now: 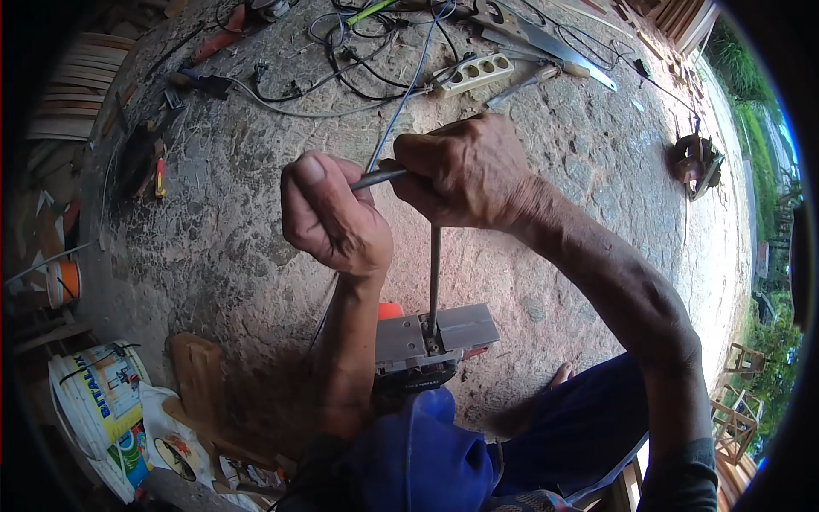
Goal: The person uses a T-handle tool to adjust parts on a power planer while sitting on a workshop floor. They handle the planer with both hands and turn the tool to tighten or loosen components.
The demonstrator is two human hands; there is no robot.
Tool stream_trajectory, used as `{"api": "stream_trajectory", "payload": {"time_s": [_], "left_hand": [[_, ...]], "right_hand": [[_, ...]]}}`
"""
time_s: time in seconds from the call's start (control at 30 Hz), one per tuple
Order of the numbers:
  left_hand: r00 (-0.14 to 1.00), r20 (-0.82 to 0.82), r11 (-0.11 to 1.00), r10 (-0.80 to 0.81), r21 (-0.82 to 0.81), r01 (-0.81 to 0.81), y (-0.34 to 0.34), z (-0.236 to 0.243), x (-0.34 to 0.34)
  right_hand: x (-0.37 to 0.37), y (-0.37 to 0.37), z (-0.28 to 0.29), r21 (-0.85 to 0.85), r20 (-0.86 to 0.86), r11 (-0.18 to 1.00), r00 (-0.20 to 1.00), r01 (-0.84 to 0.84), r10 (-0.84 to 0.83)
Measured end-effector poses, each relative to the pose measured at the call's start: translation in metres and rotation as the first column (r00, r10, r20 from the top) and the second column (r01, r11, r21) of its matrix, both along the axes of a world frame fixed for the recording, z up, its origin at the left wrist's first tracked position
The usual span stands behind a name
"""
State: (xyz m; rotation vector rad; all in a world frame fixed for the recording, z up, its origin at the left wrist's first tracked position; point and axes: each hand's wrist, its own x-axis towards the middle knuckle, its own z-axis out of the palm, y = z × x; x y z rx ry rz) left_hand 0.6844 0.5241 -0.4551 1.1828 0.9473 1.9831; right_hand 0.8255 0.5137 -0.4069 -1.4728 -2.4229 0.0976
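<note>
My left hand [337, 213] is closed in a pinch around the left end of a short dark metal bar [374, 177]. My right hand [461, 171] is closed over the bar's other end, directly above an upright metal rod [434, 273]; whether these join is hidden by my fingers. The rod's lower end sits in the middle of an upturned power tool [465, 326] with a flat metal sole, resembling a planer, just above my blue-clad legs [546, 427]. A red part shows behind the tool.
Tangled cables, a white power strip [478, 73], a handsaw [563, 61] and hand tools lie along the back of the concrete floor [230, 256]. A yellow-red cutter [159, 177] and buckets [98, 410] are at left. A dark metal object [694, 162] is at right.
</note>
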Motion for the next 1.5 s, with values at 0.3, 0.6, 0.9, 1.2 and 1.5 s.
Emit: {"api": "stream_trajectory", "payload": {"time_s": [0.3,0.6,0.9,1.2,1.5], "left_hand": [[0.946,0.117,0.951,-0.303,-0.024,0.307,-0.044,-0.015,-0.021],[0.406,-0.337,0.523,-0.849,-0.642,0.561,-0.101,-0.037,-0.066],[0.595,-0.419,0.716,-0.686,-0.534,0.449,-0.101,-0.069,-0.046],[0.452,-0.222,0.486,-0.864,-0.601,0.635,-0.117,-0.079,-0.063],[0.505,-0.582,0.770,-0.637,-0.509,0.385,-0.120,-0.098,-0.056]], "right_hand": [[-0.056,-0.018,-0.061,-0.117,-0.990,0.990,0.069,0.073,-0.122],[-0.062,-0.072,-0.084,-0.474,-0.778,0.880,-0.449,-0.038,-0.439],[-0.041,-0.081,-0.076,-0.472,-0.852,0.869,0.178,0.148,-0.492],[-0.047,-0.075,-0.051,-0.490,-0.870,0.852,0.158,-0.184,-0.466],[-0.049,-0.076,-0.050,-0.460,-0.882,0.879,0.183,-0.128,-0.435]]}}
